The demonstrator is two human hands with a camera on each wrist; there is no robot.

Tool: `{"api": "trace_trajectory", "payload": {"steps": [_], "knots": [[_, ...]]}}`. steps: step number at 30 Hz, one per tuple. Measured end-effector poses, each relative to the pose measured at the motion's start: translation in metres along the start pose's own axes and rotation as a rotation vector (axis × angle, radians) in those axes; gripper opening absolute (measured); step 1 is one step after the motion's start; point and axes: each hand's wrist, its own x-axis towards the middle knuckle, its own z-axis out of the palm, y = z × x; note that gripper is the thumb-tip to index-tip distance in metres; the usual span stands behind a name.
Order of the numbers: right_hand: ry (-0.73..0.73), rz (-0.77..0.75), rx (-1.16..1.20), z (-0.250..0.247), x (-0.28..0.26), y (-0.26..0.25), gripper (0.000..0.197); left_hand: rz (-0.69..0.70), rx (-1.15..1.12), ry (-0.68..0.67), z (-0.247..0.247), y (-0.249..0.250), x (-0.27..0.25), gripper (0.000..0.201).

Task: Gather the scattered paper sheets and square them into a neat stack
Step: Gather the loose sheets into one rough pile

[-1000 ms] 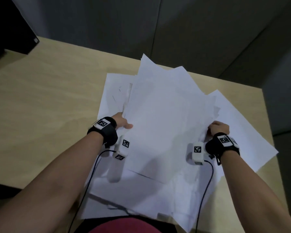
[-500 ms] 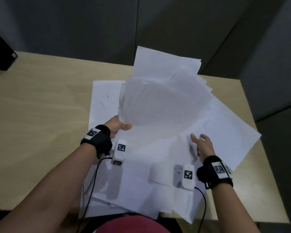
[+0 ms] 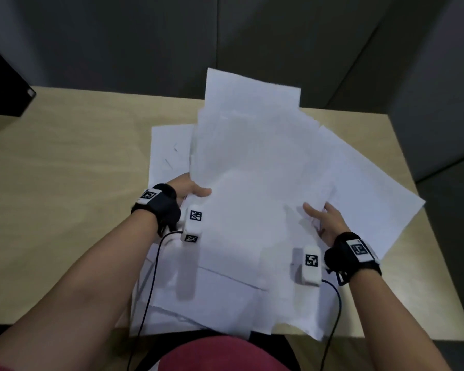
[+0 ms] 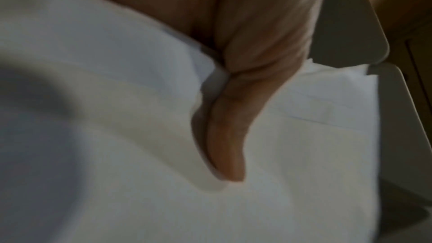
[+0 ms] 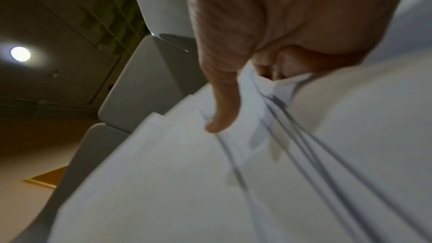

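Several white paper sheets [image 3: 252, 162] form a loose, fanned bunch lifted off the table, its far end raised. My left hand [image 3: 196, 190] grips the bunch's left edge, thumb [image 4: 233, 117] pressed on top and fingers hidden beneath. My right hand [image 3: 319, 212] pinches the right edge, with the thumb [image 5: 222, 99] on top and curled fingers under the splayed sheet edges [image 5: 280, 117]. More sheets [image 3: 373, 188] lie spread on the table under and around the bunch, some overhanging the near edge.
The light wooden table [image 3: 65, 183] ends at the right, close to the spread sheets. A black object [image 3: 3, 87] stands at the far left corner. Dark partition walls [image 3: 225, 36] close off the back. Wrist-camera cables [image 3: 150, 277] trail over the near sheets.
Half a second ago my right hand lay open on the lower sheets; it now pinches the bunch's right edge. The left hand kept its grip.
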Motion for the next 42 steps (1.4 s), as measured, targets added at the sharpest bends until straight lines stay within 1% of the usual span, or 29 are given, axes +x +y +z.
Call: {"api": "trace_trajectory", "payload": {"steps": [1, 2, 3, 4, 5, 6, 7, 8, 9, 11, 12, 13, 15, 16, 18, 19, 21, 22, 24, 25, 26, 28, 29, 30, 34, 35, 37, 40, 42], "knots": [[-0.038, 0.029, 0.031, -0.001, -0.001, 0.005, 0.115, 0.006, -0.043, -0.035, -0.003, -0.004, -0.001, 0.040], [-0.079, 0.052, 0.083, -0.002, -0.003, 0.009, 0.124, 0.015, -0.081, -0.049, -0.005, -0.006, -0.002, 0.039], [-0.096, 0.060, 0.140, -0.002, -0.005, 0.012, 0.115, 0.014, -0.092, -0.038, -0.005, -0.008, -0.001, 0.039], [-0.099, 0.056, 0.177, 0.001, -0.010, 0.012, 0.095, 0.019, -0.073, -0.028, -0.001, -0.007, -0.001, 0.040], [-0.098, 0.052, 0.189, 0.004, -0.014, 0.010, 0.084, 0.017, -0.021, -0.021, 0.003, -0.006, 0.000, 0.043], [-0.105, 0.052, 0.181, 0.005, -0.015, 0.009, 0.090, 0.014, 0.056, -0.003, 0.006, -0.007, 0.004, 0.049], [-0.130, 0.062, 0.143, 0.009, -0.015, 0.006, 0.102, 0.005, 0.152, 0.005, 0.010, -0.007, 0.006, 0.056], [-0.139, 0.065, 0.105, 0.011, -0.014, 0.003, 0.106, -0.007, 0.242, 0.022, 0.012, -0.008, 0.009, 0.060], [-0.143, 0.064, 0.059, 0.012, -0.011, 0.000, 0.097, -0.018, 0.319, 0.048, 0.012, -0.008, 0.011, 0.062], [-0.108, 0.064, 0.010, 0.015, -0.009, -0.009, 0.064, -0.047, 0.466, 0.076, 0.010, -0.005, 0.009, 0.066], [-0.083, 0.055, -0.014, 0.015, -0.009, -0.012, 0.053, -0.064, 0.540, 0.066, 0.005, -0.003, 0.004, 0.065], [-0.050, 0.038, -0.021, 0.011, -0.007, -0.013, 0.047, -0.071, 0.603, 0.045, -0.001, -0.003, -0.002, 0.059], [-0.004, 0.022, -0.008, 0.003, -0.003, -0.013, 0.040, -0.123, 0.709, 0.036, -0.017, -0.009, -0.017, 0.043], [0.017, 0.032, 0.018, -0.002, -0.002, -0.011, 0.036, -0.167, 0.771, 0.027, -0.027, -0.016, -0.024, 0.040], [0.046, 0.048, 0.061, -0.011, 0.000, -0.005, 0.031, -0.238, 0.815, -0.030, -0.046, -0.035, -0.036, 0.044], [0.060, 0.047, 0.080, -0.014, 0.002, -0.001, 0.030, -0.247, 0.786, -0.055, -0.052, -0.045, -0.040, 0.047], [0.093, 0.040, 0.090, -0.018, 0.005, 0.006, 0.032, -0.252, 0.705, -0.043, -0.061, -0.064, -0.042, 0.056], [0.106, 0.038, 0.094, -0.017, 0.004, 0.009, 0.033, -0.236, 0.672, -0.029, -0.059, -0.069, -0.046, 0.049], [0.131, 0.029, 0.096, -0.017, 0.002, 0.012, 0.033, -0.179, 0.652, 0.015, -0.054, -0.075, -0.050, 0.023], [0.140, 0.028, 0.081, -0.018, 0.003, 0.013, 0.032, -0.148, 0.659, 0.056, -0.052, -0.076, -0.051, 0.017], [0.143, 0.031, 0.069, -0.018, 0.001, 0.012, 0.031, -0.121, 0.666, 0.091, -0.051, -0.076, -0.050, 0.017], [0.136, 0.047, 0.027, -0.022, 0.001, 0.013, 0.027, -0.074, 0.620, 0.149, -0.054, -0.072, -0.047, 0.028], [0.135, 0.053, 0.011, -0.025, 0.002, 0.013, 0.025, -0.049, 0.588, 0.170, -0.055, -0.069, -0.045, 0.030], [0.134, 0.058, 0.000, -0.027, 0.002, 0.013, 0.025, -0.033, 0.550, 0.177, -0.057, -0.064, -0.044, 0.029], [0.162, 0.062, -0.069, -0.041, -0.001, 0.005, 0.030, 0.003, 0.335, 0.135, -0.064, -0.045, -0.040, 0.012], [0.167, 0.068, -0.083, -0.044, -0.005, 0.000, 0.026, 0.027, 0.347, 0.154, -0.067, -0.040, -0.038, 0.014], [0.176, 0.059, -0.101, -0.051, -0.007, -0.004, 0.022, 0.060, 0.495, 0.211, -0.069, -0.023, -0.032, 0.019], [0.119, 0.067, -0.154, -0.046, -0.004, -0.007, 0.038, 0.084, 0.776, 0.335, -0.050, 0.002, -0.017, 0.028], [0.090, 0.070, -0.169, -0.040, 0.004, -0.006, 0.042, 0.118, 0.805, 0.378, -0.029, 0.012, 0.002, 0.037]]}}
